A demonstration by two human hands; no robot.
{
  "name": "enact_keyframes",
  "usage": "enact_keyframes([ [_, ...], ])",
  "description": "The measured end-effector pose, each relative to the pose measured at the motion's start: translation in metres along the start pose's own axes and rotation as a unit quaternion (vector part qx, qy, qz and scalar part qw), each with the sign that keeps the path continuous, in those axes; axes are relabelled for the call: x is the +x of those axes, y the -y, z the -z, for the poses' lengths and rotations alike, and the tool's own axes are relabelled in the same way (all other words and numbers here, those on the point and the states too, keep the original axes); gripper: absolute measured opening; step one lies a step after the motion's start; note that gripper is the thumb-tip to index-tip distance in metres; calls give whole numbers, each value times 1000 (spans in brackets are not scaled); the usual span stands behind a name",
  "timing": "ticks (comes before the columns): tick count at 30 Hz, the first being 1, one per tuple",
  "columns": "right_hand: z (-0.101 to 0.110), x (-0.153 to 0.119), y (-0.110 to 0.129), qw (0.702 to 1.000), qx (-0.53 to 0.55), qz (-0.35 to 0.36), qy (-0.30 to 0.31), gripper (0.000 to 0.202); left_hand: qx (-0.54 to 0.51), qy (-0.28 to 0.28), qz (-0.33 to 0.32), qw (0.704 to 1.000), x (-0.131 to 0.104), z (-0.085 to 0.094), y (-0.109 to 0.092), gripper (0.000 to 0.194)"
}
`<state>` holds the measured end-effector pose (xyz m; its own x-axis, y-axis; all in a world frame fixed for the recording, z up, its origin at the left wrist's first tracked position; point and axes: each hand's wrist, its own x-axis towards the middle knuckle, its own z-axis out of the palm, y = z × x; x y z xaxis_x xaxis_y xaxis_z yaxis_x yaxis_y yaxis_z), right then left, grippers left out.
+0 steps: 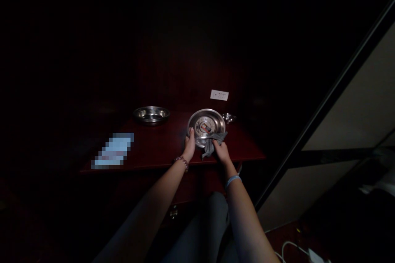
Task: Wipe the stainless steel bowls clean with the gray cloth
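A round metal basin (220, 120) with a dark and orange label (205, 128) inside its bottom is held tilted above the table, its inside facing me. My left hand (190, 146) grips the basin's near left rim, thumb on the inner side. In my right hand (221, 151) is a grey cloth (210, 146), pressed over the near right rim. The cloth hides part of that rim, and a corner of it hangs down. The fingers under the basin are hidden.
On the dark red table (157, 152) stand another metal basin (151, 121) at the back left and a small shiny metal dish (229, 118) at the right. A blurred-out bright rectangle (114, 151) lies front left. A white socket plate (219, 95) is on the back panel.
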<state>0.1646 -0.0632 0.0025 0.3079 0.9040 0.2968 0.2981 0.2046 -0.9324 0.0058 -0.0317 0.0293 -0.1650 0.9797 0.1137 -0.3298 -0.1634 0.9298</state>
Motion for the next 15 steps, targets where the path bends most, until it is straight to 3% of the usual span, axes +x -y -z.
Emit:
enact_keyframes([
  [9, -2, 0, 0, 997, 75, -2, -7, 45, -24, 65, -51, 996, 1, 1, 5, 46],
  [15, -1, -1, 1, 995, 93, 14, -12, 46, -13, 153, -60, 986, -2, -1, 8, 42],
])
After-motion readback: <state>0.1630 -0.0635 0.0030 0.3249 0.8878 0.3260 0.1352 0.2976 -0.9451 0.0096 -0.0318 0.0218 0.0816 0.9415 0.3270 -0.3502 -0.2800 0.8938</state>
